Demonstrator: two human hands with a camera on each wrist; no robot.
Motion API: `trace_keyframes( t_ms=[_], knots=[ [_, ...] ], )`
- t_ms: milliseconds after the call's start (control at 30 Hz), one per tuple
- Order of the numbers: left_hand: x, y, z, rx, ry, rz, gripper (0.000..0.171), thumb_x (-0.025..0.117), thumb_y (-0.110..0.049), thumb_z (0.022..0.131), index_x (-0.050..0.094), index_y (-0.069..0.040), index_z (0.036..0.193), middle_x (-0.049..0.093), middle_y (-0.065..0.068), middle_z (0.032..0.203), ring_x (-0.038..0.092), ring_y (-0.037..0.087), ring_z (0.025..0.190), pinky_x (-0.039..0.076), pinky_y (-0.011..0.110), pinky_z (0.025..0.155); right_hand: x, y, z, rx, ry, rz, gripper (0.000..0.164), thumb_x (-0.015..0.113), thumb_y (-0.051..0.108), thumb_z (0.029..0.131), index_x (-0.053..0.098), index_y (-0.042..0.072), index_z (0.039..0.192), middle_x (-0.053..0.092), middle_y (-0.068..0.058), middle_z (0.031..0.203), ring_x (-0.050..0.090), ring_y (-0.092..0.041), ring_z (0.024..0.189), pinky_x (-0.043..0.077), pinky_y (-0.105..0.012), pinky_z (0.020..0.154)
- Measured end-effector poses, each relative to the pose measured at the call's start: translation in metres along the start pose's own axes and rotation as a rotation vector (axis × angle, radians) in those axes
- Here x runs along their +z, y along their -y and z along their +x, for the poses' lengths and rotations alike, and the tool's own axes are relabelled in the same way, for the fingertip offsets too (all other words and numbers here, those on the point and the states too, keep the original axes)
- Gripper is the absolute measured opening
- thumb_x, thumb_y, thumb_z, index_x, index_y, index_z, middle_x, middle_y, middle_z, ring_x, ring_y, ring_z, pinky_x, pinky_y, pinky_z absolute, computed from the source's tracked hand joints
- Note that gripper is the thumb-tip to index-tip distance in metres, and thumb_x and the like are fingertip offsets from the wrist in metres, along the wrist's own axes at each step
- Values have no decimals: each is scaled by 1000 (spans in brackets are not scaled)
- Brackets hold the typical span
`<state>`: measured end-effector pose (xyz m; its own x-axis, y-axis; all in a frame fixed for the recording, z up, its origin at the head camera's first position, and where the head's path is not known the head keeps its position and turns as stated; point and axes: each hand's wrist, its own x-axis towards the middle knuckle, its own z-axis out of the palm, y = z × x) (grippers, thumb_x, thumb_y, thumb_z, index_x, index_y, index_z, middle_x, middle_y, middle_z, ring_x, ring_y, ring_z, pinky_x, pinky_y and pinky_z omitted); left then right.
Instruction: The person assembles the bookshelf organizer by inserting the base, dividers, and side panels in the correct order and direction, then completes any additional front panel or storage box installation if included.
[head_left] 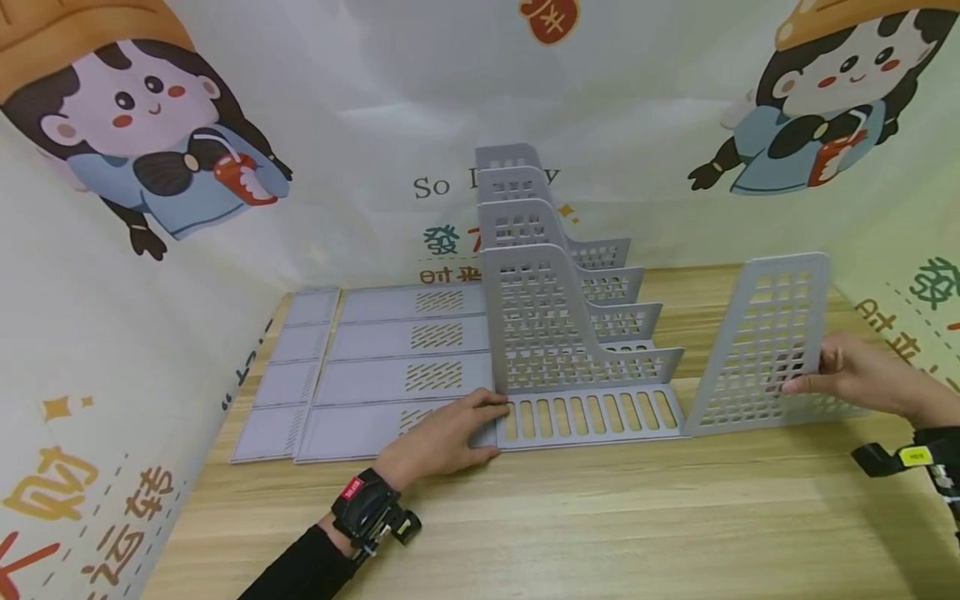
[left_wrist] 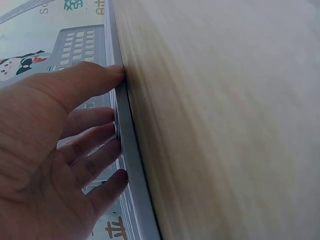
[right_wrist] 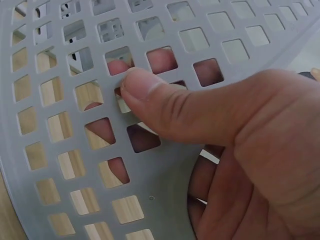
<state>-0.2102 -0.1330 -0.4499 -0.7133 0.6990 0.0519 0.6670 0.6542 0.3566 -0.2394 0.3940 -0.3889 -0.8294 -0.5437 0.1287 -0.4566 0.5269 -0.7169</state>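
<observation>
A grey plastic file rack with upright perforated dividers stands on a slotted base. At the base's left front corner, my left hand rests with fingers extended. Its thumb and fingertips touch the edge in the left wrist view. My right hand holds a separate grey perforated divider panel upright at the right end of the base. The thumb presses the near face of the panel, while the other fingers show through its holes from behind. The panel's lower left corner meets the base's right front corner.
Flat grey panels with slanted slots lie left of the rack, with a narrower row of panels beside them. A printed backdrop with cartoon figures rises behind and around the wooden tabletop.
</observation>
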Motion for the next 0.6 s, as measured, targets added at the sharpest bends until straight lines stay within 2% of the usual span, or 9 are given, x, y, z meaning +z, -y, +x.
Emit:
trace_keyframes(
  t_ms=[200, 333, 433, 600],
  knots=[
    [-5, 2, 0, 1, 66, -20, 62, 73, -25, 97, 50, -1, 148, 42, 11, 152, 47, 28, 134, 42, 40, 108, 3, 0, -1, -3, 30, 78, 32, 68, -16, 87, 69, -6, 118, 74, 6, 108, 68, -5, 94, 53, -16, 75],
    [-8, 2, 0, -4, 114, -41, 63, 71, -24, 98, 46, -2, 151, 38, 11, 156, 44, 29, 137, 40, 41, 110, 10, 4, 4, -75, 67, 106, 28, 66, -17, 89, 70, -5, 114, 74, 5, 107, 68, -5, 94, 52, -16, 74],
    [-8, 2, -1, -1, 117, -48, 63, 71, -23, 98, 45, -2, 152, 36, 12, 157, 42, 31, 139, 39, 43, 111, 16, 8, 10, -135, 78, 92, 23, 66, -18, 88, 70, -5, 108, 75, 0, 101, 68, -7, 90, 52, -17, 70],
    [-9, 1, -1, 9, 114, -46, 63, 71, -21, 98, 45, 1, 150, 37, 14, 157, 42, 31, 138, 39, 41, 111, 26, 16, 12, -155, 67, 89, 22, 67, -17, 88, 71, -6, 106, 75, -1, 100, 67, -6, 87, 51, -18, 68]
  ],
)
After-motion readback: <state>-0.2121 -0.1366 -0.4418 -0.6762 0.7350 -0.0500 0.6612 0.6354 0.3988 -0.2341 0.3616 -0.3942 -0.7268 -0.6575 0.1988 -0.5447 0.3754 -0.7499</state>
